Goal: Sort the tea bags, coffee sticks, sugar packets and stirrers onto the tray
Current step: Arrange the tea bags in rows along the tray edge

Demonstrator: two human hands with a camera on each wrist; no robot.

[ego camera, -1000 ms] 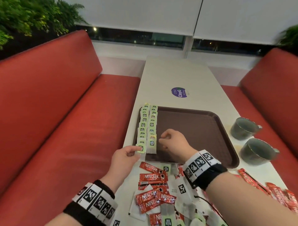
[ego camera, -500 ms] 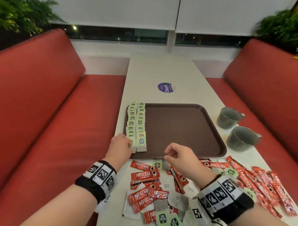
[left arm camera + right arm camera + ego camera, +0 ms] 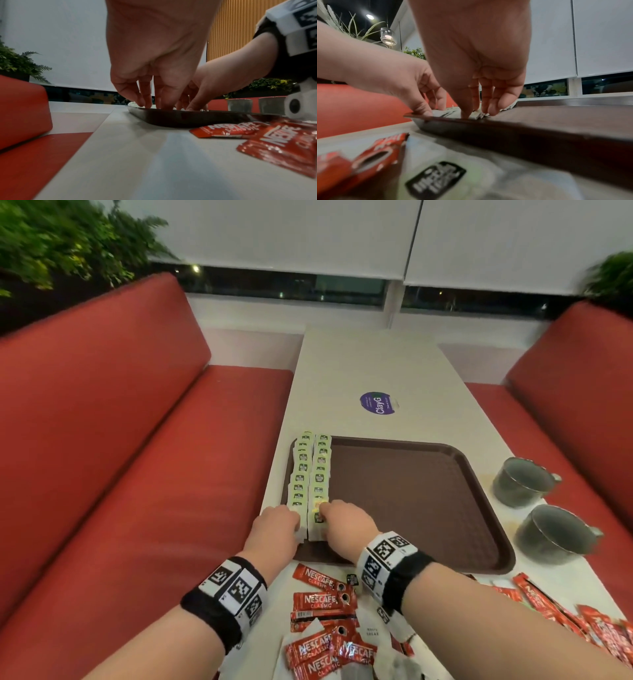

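Note:
A brown tray (image 3: 411, 501) lies on the white table, with two rows of green-labelled tea bags (image 3: 310, 470) along its left side. My left hand (image 3: 294, 518) is at the near end of the left row, fingertips (image 3: 145, 104) down on the bags and thumb by the tray rim. My right hand (image 3: 323, 511) is at the near end of the right row. Its thumb and fingers (image 3: 493, 112) pinch the nearest tea bag (image 3: 317, 523) against the tray. Red coffee sticks (image 3: 323, 601), a white sugar packet (image 3: 371, 631) and loose tea bags (image 3: 436, 174) lie in front of the tray.
Two grey cups (image 3: 520, 484) (image 3: 555, 534) stand right of the tray. More red coffee sticks (image 3: 548, 607) lie at the near right. A purple sticker (image 3: 376, 402) marks the far table. Red benches (image 3: 137, 474) flank both sides.
My right hand moved from the loose pile in front of the tray to the near end of the right tea bag row. My left hand stayed at the left row's near end.

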